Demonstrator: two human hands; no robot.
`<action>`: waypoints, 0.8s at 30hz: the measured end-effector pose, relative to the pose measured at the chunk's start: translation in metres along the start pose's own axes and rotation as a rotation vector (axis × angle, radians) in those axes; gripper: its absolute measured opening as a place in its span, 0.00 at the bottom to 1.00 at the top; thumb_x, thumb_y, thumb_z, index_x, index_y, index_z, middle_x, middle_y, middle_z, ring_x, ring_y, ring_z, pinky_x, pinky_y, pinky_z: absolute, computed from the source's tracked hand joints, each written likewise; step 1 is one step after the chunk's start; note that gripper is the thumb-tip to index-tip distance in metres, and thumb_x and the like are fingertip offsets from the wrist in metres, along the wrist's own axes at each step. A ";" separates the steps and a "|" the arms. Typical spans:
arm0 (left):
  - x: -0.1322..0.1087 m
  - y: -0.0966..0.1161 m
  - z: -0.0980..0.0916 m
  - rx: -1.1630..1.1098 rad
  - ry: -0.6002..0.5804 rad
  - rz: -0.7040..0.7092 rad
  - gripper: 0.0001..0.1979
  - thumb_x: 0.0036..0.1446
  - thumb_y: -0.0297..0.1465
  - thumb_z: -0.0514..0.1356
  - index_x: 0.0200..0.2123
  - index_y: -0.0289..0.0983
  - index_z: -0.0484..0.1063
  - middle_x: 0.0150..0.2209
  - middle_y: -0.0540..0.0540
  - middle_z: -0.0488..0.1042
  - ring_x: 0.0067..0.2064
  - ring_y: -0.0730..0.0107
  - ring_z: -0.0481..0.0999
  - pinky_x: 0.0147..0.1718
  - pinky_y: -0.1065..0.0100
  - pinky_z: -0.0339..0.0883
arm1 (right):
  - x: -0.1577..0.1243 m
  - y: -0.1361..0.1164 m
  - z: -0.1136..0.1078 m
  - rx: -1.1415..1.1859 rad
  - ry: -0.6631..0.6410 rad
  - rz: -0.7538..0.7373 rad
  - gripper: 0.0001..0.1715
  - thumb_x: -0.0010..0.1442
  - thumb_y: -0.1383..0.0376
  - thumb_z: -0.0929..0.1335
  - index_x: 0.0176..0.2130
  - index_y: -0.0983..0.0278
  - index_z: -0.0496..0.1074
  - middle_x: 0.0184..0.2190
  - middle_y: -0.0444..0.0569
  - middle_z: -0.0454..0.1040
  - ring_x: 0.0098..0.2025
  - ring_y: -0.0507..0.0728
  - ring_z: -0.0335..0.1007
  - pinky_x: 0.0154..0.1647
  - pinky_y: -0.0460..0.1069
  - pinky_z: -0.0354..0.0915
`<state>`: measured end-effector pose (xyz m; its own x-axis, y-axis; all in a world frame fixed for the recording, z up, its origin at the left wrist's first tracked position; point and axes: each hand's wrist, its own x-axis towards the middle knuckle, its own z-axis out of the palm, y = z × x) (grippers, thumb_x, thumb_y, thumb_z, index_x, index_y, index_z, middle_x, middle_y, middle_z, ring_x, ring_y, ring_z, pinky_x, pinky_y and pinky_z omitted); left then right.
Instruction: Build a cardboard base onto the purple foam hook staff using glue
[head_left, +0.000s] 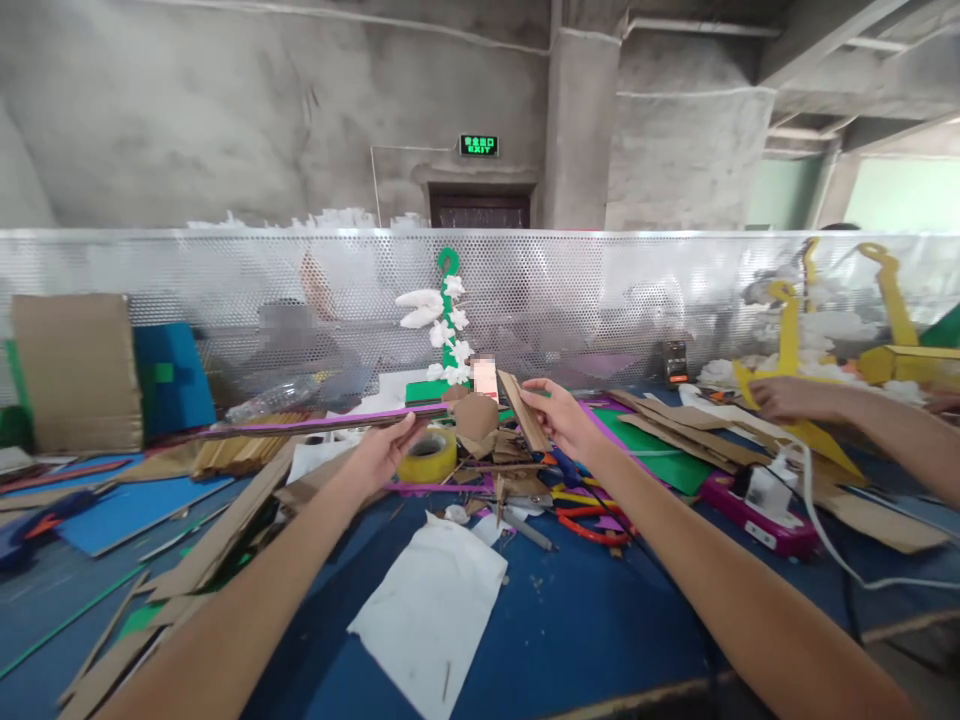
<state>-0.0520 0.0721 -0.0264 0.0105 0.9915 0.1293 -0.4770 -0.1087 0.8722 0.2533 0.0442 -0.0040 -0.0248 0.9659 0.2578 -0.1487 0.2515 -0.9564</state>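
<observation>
My right hand [564, 418] pinches a short folded piece of cardboard [523, 412], tilted, above the middle of the cluttered table. My left hand [381, 458] has its fingers closed on a long, flat cardboard strip with a purple edge [322, 423], which stretches out to the left. A roll of yellow tape [427, 457] lies just right of my left hand. Between the hands stands a brown, rounded cardboard piece [475, 415]. Behind it rises a green hooked stand with white flowers [450, 340].
A white paper sheet [439, 610] lies in front. Red-handled pliers [592, 528] and a grey pen-like tool [531, 530] are nearby. At right are a purple power strip [765, 520] with a white cable and another person's hand [787, 397] at a yellow stand. A perforated metal panel [600, 290] bounds the back.
</observation>
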 end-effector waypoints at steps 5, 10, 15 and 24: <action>0.003 -0.012 -0.001 0.013 0.006 -0.023 0.04 0.59 0.19 0.66 0.36 0.31 0.80 0.39 0.40 0.84 0.44 0.65 0.85 0.50 0.69 0.79 | -0.001 0.002 0.002 0.001 -0.011 -0.014 0.31 0.46 0.51 0.79 0.44 0.59 0.67 0.21 0.35 0.60 0.22 0.49 0.54 0.19 0.44 0.46; 0.012 -0.016 -0.010 0.047 0.029 -0.067 0.06 0.59 0.17 0.65 0.36 0.32 0.80 0.39 0.39 0.84 0.42 0.65 0.85 0.46 0.70 0.81 | 0.000 0.004 0.002 -0.033 -0.023 -0.001 0.32 0.47 0.50 0.78 0.45 0.59 0.67 0.21 0.35 0.60 0.21 0.49 0.55 0.20 0.44 0.46; 0.019 -0.012 -0.026 0.118 0.015 -0.147 0.04 0.59 0.19 0.66 0.33 0.32 0.79 0.38 0.37 0.84 0.38 0.66 0.85 0.39 0.74 0.81 | 0.000 0.006 0.001 -0.050 -0.035 0.000 0.31 0.48 0.51 0.78 0.45 0.59 0.67 0.20 0.34 0.60 0.21 0.49 0.52 0.20 0.45 0.45; 0.005 0.049 -0.057 0.562 -0.163 -0.308 0.08 0.47 0.27 0.74 0.30 0.34 0.81 0.33 0.35 0.84 0.32 0.59 0.84 0.31 0.69 0.78 | -0.004 0.005 0.004 -0.082 -0.059 -0.003 0.31 0.48 0.51 0.77 0.45 0.59 0.67 0.22 0.35 0.61 0.22 0.49 0.54 0.20 0.44 0.46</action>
<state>-0.1260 0.0761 -0.0097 0.2266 0.9647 -0.1339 0.1003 0.1137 0.9884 0.2487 0.0417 -0.0088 -0.0833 0.9604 0.2657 -0.0678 0.2606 -0.9631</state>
